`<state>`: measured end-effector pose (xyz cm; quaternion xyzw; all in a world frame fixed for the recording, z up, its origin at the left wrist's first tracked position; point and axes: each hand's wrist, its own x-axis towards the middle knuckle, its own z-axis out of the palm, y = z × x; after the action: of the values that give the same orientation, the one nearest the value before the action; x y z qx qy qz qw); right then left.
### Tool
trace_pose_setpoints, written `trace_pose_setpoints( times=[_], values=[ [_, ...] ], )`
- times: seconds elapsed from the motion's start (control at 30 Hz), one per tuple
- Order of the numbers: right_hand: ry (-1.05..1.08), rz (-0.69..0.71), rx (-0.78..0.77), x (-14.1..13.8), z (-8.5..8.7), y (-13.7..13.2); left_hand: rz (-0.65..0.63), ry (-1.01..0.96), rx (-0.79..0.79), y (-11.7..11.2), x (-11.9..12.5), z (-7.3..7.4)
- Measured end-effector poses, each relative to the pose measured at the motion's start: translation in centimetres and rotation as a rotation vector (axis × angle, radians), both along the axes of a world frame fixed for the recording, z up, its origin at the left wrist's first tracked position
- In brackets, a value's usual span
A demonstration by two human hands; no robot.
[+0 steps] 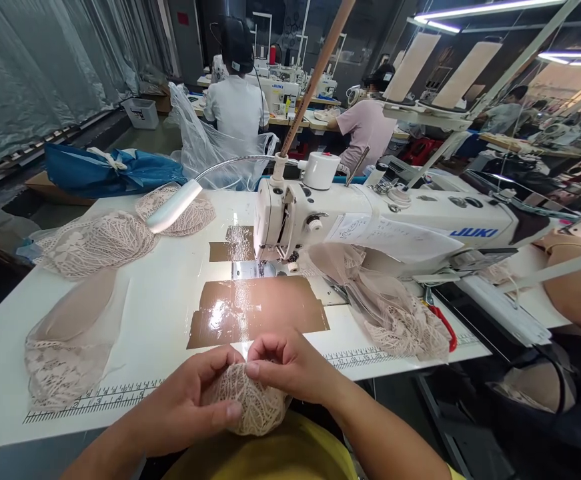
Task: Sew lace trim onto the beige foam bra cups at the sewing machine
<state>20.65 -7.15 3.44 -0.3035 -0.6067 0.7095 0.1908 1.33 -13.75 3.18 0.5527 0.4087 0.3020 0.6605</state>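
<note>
Lace cup (263,410), beige, 1, at worktop's (163,300) near edge, underside hidden. Left hand (183,400): half curled round it, some fingertips hidden. Right hand (290,363): thumb and forefinger pinched on its top. Ruler strip (107,395), near edge, partly hidden. Sewing machine (410,205), right half, "JUKI"; paper sheet (400,233), script illegible. Beyond far edge: another machine (265,87), "JUKI".

lace cup (260,407) partly behind fingers (216,359)

Tubes (490,10) shine at upper right; white glare streaks the tape (265,310); it is dimmer behind, with edges stretched.
</note>
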Motion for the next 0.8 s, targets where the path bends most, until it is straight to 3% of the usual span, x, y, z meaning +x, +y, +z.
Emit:
trace_pose_setpoints(
  times=[0.13, 0.2, 0.33, 0.5, 0.63, 0.8],
  values=[
    [0.223, -0.019, -0.371, 0.7, -0.2, -0.1, -0.100, 0.089, -0.051, -0.1, -1.3, -1.0],
    [0.307, -0.076, -0.409, 1.1, -0.1, -0.1, -0.067, 0.163, -0.040, 0.1, -2.6, -1.1],
    [0.264, -0.016, -0.303, 1.5, 1.1, 0.1, 0.097, 0.238, 0.208, 0.7, -4.6, 0.4],
    [0.142, 0.029, -0.043, 1.0, 3.3, 0.2, 0.040, 0.194, 0.369, 1.6, -2.3, 3.0],
    [0.057, -0.043, 0.140, 1.0, 4.2, 0.3, 0.016, 0.106, 0.277, 2.5, 0.0, 3.2],
    [0.047, -0.089, 0.102, 0.8, 3.3, 1.1, 0.121, -0.165, 0.033, 3.0, 1.6, 1.4]
  ],
)
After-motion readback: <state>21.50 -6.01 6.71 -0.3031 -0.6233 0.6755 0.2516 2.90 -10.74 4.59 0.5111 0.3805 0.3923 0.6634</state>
